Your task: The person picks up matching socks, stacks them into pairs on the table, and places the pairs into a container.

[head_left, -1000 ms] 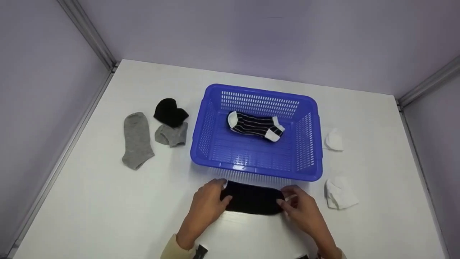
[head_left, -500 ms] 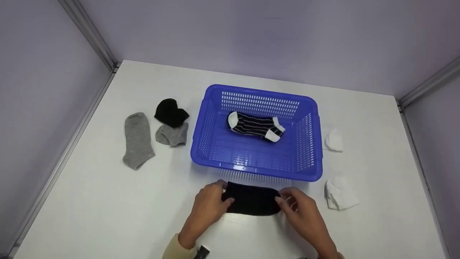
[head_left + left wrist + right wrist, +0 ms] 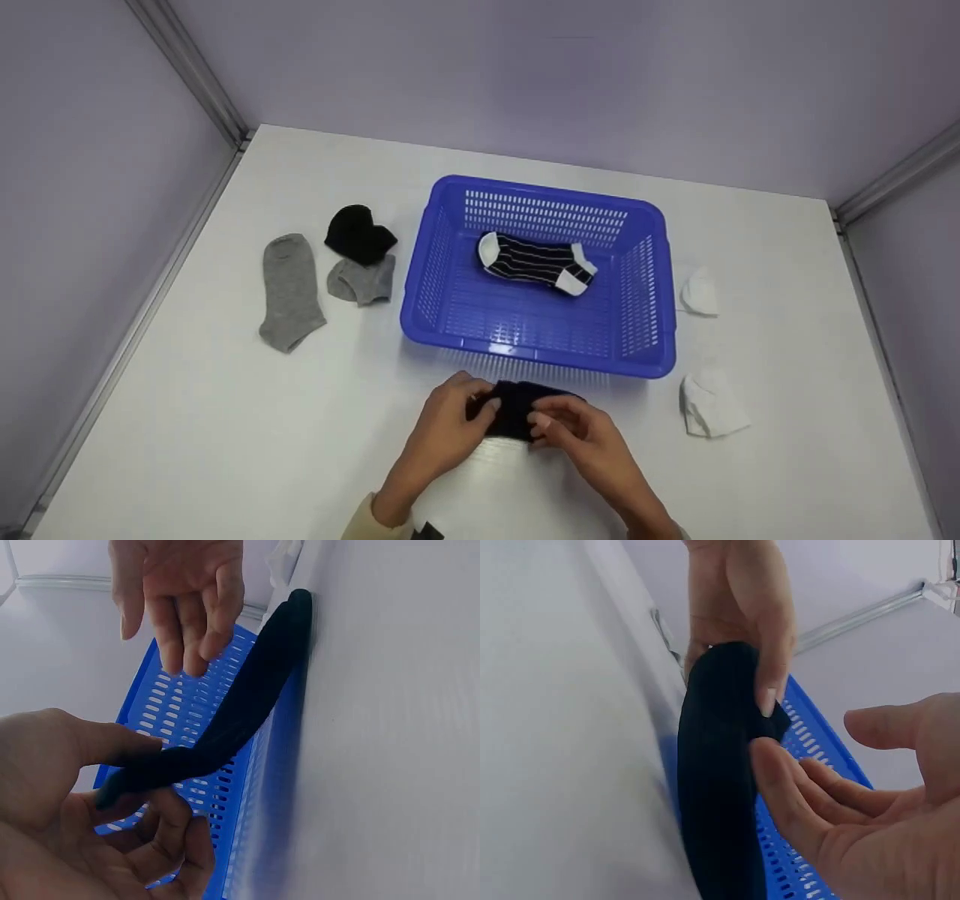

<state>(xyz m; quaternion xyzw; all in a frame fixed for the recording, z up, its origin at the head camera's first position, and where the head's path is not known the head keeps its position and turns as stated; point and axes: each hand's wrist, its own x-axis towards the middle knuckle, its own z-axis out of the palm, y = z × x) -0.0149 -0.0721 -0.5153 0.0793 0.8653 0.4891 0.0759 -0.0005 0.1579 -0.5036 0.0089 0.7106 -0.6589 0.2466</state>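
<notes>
Two hands at one black sock [image 3: 514, 416], basket's [image 3: 540, 355] 6 o'clock. Left hand [image 3: 448, 424] pinches it, thumb against fingers; right hand [image 3: 592, 446] released, fingers relaxed alongside, contact unclear. Striped sock [image 3: 529, 261] inside basket. Grey sock [image 3: 290, 292] at 9 o'clock, white bundle [image 3: 716, 405] at 4.

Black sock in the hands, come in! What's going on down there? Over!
Left hand pinching one end of black sock. Right hand alongside, not gripping. Sock bent. Blue basket just beyond, seemingly not in the way.
</notes>
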